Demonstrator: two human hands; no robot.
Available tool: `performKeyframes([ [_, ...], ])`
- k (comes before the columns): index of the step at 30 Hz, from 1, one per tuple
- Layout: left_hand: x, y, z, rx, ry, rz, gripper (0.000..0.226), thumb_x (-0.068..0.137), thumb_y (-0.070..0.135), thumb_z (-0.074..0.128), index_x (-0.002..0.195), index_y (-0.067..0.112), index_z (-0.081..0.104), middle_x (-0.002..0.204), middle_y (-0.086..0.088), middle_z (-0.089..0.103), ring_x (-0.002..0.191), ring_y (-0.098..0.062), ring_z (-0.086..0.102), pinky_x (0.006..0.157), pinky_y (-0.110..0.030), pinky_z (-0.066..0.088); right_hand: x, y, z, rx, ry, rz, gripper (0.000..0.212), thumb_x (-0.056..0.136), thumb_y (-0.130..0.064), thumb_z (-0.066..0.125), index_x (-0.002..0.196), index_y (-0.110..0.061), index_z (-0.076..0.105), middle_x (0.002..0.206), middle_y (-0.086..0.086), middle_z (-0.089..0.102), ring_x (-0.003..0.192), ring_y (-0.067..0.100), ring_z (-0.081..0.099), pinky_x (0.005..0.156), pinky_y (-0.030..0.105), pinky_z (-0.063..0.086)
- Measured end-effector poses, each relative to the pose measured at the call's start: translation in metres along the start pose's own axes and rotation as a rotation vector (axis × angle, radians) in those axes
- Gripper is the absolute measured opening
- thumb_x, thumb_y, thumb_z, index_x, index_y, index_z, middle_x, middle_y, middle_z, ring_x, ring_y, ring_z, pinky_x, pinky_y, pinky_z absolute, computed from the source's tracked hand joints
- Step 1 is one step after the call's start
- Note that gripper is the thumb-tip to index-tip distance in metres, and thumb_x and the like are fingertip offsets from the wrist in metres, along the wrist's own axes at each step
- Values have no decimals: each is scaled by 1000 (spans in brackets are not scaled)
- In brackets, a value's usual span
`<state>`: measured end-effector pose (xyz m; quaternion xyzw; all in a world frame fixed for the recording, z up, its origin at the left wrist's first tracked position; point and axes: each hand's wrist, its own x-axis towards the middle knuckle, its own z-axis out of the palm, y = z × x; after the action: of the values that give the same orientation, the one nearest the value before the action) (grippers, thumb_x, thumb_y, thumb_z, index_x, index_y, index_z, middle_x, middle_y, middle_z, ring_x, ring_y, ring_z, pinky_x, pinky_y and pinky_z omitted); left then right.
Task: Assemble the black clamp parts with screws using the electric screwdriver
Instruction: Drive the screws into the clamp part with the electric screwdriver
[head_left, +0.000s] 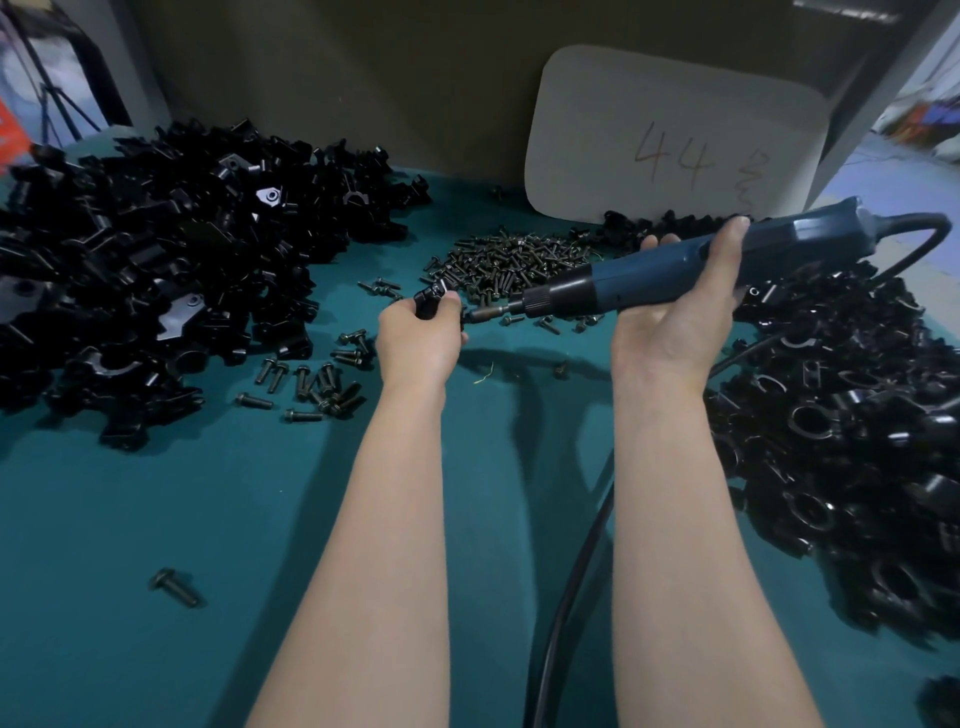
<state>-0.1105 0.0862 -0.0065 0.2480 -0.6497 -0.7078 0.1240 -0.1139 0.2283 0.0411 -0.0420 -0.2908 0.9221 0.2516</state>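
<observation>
Broadly, a green table (156, 519) carries a big heap of black clamp parts (156, 270) on the left and a second heap (841, 441) on the right. A white card (675, 140) leans at the back, with a pile of screws (519, 260) in front of it. The right hand (675, 312) wraps round the blue electric screwdriver (649, 275), held level above the table. Its tip meets the small clamp piece (428, 301) that the left hand (421, 338) grips in curled fingers. One lone screw (174, 587) lies near the front.

Clamp parts (156, 270) left, screws (514, 260) mid-rear, more parts (841, 415) right.
</observation>
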Motion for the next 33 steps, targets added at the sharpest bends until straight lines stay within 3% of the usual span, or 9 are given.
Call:
performKeyframes([
  [3, 0, -1, 0, 61, 6, 43, 21, 94, 28, 59, 75, 21, 54, 81, -3, 63, 95, -35, 68, 90, -48, 54, -2, -2, 5, -53, -31, 8, 48, 96, -27, 54, 137, -16, 33, 106, 6, 52, 99, 20, 57, 90, 29, 51],
  [14, -3, -4, 5, 58, 53, 71, 19, 92, 28, 59, 76, 18, 55, 82, -6, 61, 85, -34, 68, 86, -49, 55, -7, 1, 10, -143, -91, -25, 33, 99, -21, 49, 128, -20, 33, 96, 1, 51, 88, 13, 57, 89, 25, 52],
  [16, -3, -4, 5, 26, 61, 66, 14, 92, 27, 58, 85, 15, 60, 83, -6, 62, 80, -30, 66, 87, -49, 55, -8, 2, 10, -146, -106, -29, 33, 99, -21, 49, 128, -20, 33, 97, 1, 51, 87, 13, 57, 86, 24, 52],
  [18, -3, -4, 5, 0, 72, 48, 21, 91, 27, 59, 99, 9, 64, 89, -6, 65, 87, -32, 68, 89, -48, 55, -9, 3, 12, -146, -112, -44, 35, 99, -20, 50, 129, -19, 32, 99, 1, 52, 85, 12, 58, 86, 24, 52],
  [22, -2, -5, 6, -50, 86, 25, 17, 91, 23, 59, 75, 18, 56, 68, 3, 60, 87, -33, 70, 88, -45, 55, -10, 5, 14, -171, -122, -71, 40, 99, -20, 50, 133, -18, 30, 102, 0, 54, 84, 10, 59, 91, 27, 51],
  [30, -1, -6, 7, -117, 85, -10, 19, 94, 21, 57, 75, 16, 53, 70, 0, 62, 68, -22, 66, 87, -42, 56, -10, 7, 13, -185, -110, -101, 50, 99, -22, 50, 141, -17, 24, 96, -4, 55, 77, 3, 62, 79, 20, 49],
  [33, -1, -7, 7, -118, 86, -10, 20, 94, 21, 56, 76, 16, 54, 71, -1, 62, 67, -20, 65, 87, -41, 57, -10, 8, 14, -203, -117, -110, 51, 99, -23, 50, 142, -17, 23, 99, -5, 56, 75, -1, 64, 82, 20, 50],
])
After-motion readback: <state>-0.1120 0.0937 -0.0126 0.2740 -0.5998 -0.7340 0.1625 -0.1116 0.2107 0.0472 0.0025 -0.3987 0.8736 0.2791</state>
